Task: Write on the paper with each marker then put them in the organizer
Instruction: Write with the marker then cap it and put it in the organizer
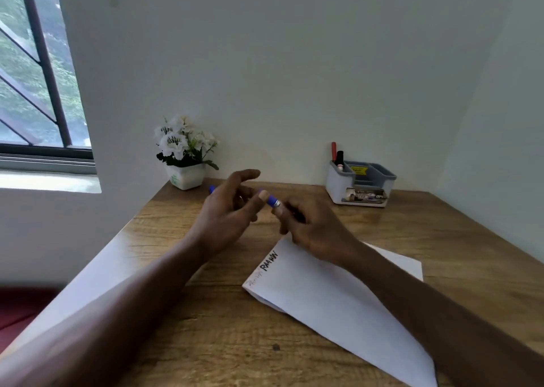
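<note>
Gripping one blue marker (271, 200) with left hand (226, 218) and right hand (312, 227), close together, just beyond the paper (338, 298).

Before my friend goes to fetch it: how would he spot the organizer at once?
Go to the wooden desk and look at its far right, against the wall. The organizer is a grey-and-white compartmented box; unlike the flower pot at far left, it holds a red marker and a black marker upright.
</note>
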The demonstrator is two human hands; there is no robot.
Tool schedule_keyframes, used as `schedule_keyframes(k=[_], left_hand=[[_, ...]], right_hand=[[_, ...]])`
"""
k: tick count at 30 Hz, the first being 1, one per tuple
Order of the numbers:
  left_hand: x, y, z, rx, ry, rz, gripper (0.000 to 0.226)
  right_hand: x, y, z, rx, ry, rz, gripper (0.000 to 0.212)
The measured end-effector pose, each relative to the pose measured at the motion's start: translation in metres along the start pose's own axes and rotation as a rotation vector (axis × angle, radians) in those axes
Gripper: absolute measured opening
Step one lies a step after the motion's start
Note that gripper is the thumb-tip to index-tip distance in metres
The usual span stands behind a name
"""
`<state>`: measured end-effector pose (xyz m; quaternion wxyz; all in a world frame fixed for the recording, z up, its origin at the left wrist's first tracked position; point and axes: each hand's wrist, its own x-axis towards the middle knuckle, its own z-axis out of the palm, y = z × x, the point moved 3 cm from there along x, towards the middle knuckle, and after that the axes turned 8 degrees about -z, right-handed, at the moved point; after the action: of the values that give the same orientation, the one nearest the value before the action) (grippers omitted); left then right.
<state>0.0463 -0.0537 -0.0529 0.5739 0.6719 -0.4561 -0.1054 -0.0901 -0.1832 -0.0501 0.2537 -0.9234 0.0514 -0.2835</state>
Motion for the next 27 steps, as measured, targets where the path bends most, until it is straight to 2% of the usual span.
schedule_keyframes(k=[2,4,7,12,15,20,25,27], left_hand=[[-0.001,0.001,0.002,0.003,-0.073,0.0,0.027],[-0.002,0.002,0.002,0.05,-0.114,0.013,0.014],[-0.001,0.003,0.002,0.093,-0.121,0.037,0.015],[-0.001,0.002,0.006,0.015,-0.214,0.001,0.019],[0.002,0.0,0.006,-0.031,-0.233,-0.031,0.021],[0.001,0.001,0.005,-0.11,-0.269,-0.077,0.026],[0.0,0.003,0.002,-0.131,-0.259,-0.076,0.023],[0.0,0.003,0.003,-0.135,-0.232,-0.068,0.021]], right_hand=[[-0.007,-0.004,0.009,-0.086,-0.002,-0.075,0.019],[-0.011,-0.003,0.014,-0.094,0.004,-0.064,0.023],[-0.012,-0.002,0.014,-0.106,0.037,-0.067,0.033],[-0.011,0.004,0.013,-0.069,0.032,-0.073,0.031],[-0.012,0.004,0.011,-0.173,0.036,-0.107,0.027],[-0.013,-0.008,0.009,-0.336,0.071,-0.146,0.035],[-0.014,-0.008,0.008,-0.375,0.12,-0.093,0.045],[-0.014,-0.007,0.007,-0.403,0.129,-0.07,0.043]])
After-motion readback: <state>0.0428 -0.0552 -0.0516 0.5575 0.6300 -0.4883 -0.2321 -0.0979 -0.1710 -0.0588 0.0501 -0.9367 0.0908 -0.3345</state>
